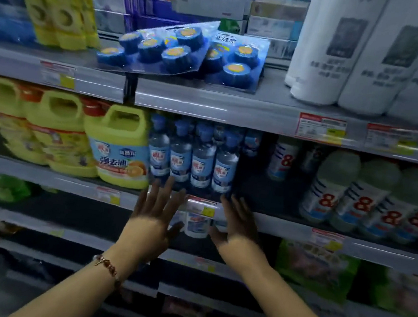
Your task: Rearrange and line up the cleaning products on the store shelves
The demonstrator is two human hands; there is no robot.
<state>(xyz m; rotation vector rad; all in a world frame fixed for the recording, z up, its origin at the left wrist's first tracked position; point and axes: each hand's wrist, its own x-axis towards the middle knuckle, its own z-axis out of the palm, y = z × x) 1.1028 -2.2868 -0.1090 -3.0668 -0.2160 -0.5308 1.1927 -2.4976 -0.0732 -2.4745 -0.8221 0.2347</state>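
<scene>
While my left hand (157, 206) and right hand (237, 219) hover flat-fingered, holding nothing, I should cup the clear bottles (192, 156) from both sides; press evenly; square them against the yellow jug (119, 146).

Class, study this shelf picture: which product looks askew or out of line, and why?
The left blue tablet pack on the top shelf lies tilted, overlapping the second pack and jutting over the shelf's front edge. The clear bottles below stand in an even row.

No sleeves are worn; both forearms are bare. A beaded bracelet (110, 268) is worn on the left wrist.
</scene>
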